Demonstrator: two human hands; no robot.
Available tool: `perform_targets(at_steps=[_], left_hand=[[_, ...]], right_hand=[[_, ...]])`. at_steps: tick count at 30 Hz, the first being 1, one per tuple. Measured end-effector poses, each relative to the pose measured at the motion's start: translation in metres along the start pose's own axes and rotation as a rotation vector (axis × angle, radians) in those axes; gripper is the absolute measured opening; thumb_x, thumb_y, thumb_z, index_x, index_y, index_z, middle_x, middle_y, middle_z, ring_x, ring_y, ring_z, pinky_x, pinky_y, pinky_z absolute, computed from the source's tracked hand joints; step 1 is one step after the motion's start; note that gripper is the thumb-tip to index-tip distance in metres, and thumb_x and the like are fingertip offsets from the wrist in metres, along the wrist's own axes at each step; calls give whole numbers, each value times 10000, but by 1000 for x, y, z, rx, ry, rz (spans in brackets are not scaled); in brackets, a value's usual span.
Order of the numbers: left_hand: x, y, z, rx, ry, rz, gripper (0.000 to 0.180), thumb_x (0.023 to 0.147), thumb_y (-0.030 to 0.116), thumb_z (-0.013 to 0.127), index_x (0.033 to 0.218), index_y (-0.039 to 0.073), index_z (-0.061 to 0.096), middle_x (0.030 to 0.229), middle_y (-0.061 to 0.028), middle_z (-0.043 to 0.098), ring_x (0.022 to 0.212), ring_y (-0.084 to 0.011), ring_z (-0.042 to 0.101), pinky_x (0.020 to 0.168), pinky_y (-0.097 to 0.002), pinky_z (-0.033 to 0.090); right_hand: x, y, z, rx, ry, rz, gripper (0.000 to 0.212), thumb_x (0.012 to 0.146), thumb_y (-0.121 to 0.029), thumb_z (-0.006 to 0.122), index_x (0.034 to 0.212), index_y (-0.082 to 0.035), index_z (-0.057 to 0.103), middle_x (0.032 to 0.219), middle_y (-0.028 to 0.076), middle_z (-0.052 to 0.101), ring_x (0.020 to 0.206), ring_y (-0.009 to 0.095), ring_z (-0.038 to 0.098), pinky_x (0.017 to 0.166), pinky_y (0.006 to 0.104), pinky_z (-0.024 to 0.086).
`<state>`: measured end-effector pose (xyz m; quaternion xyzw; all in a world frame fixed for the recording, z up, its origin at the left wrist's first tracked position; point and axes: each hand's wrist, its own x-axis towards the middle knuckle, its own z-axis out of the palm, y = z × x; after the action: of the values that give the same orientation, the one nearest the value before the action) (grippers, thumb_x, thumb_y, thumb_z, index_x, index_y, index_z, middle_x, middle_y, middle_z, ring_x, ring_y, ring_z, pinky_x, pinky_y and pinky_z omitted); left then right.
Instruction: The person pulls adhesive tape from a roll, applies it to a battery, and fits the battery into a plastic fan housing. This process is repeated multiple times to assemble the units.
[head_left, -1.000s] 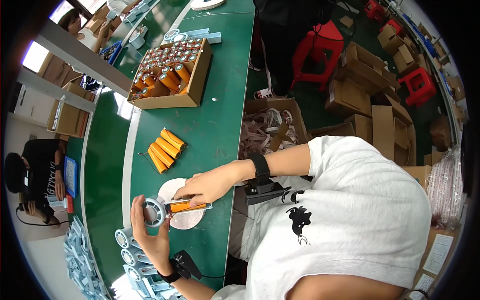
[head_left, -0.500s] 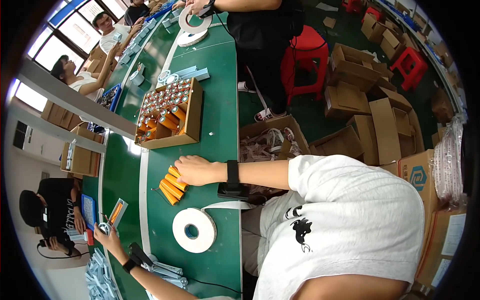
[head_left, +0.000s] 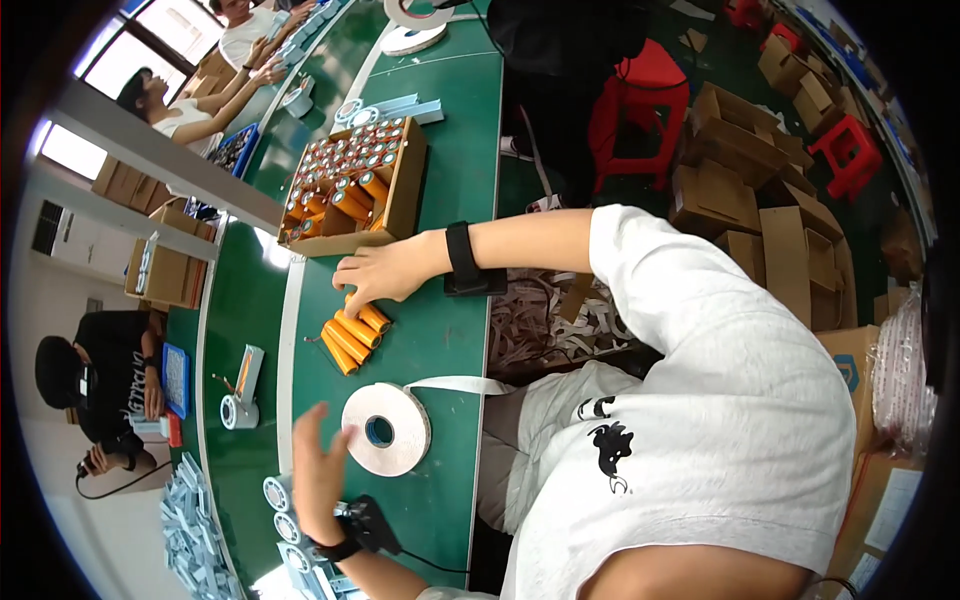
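Several orange cylindrical battery cells [head_left: 347,343] lie side by side on the green table, with a thin wire at one end. My right hand [head_left: 385,272] reaches over their far end, its fingers bent and the thumb and forefinger pinched around an orange cell there, partly hidden. Closer to me, my left hand [head_left: 318,475] is raised off the table, fingers stretched and holding nothing. Beside it lies a wide white tape roll [head_left: 360,452], its loose strip running to the table edge. Black straps circle both wrists.
An open cardboard box [head_left: 408,190] of orange cells stands past my right hand. Light blue plastic holders [head_left: 195,530] are piled lower left; another holder [head_left: 240,410] stands across the table. A black device with a cable [head_left: 370,522] sits by my left wrist. Co-workers sit opposite.
My left hand has let go of the light blue holder across the table and come back toward the tape roll. My right hand has shifted slightly toward the box. The view has shifted.
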<state>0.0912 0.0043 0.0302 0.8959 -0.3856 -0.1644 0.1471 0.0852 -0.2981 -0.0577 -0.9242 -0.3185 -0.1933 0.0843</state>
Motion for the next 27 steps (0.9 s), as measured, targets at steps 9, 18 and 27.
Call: perform_targets(at_steps=[9,18,27], left_hand=[[-51,58,120,358,478,-36,657,688,302,713,1147,-55,406,1167,-203,407,1123,-361,341,958,-467,263],[-43,36,93,123,602,11,651,643,153,737,1171,-50,413,1177,-203,381,1083,-346,355,944,-467,248],[-51,-16,50,-153,1326,-553,585,674,119,716,1163,-54,445,1191,-205,419,1036,-345,412,898,-432,330]], right_hand=[[7,-13,-18,152,-183,-3,233,717,-108,591,928,-54,506,802,77,535,815,239,546,671,368,427],[-26,-127,-35,922,142,673,302,740,-239,687,873,-13,538,711,82,548,650,113,506,579,284,392],[-26,-159,-27,1485,129,579,239,740,-220,702,771,-11,590,656,11,555,531,80,475,498,240,381]])
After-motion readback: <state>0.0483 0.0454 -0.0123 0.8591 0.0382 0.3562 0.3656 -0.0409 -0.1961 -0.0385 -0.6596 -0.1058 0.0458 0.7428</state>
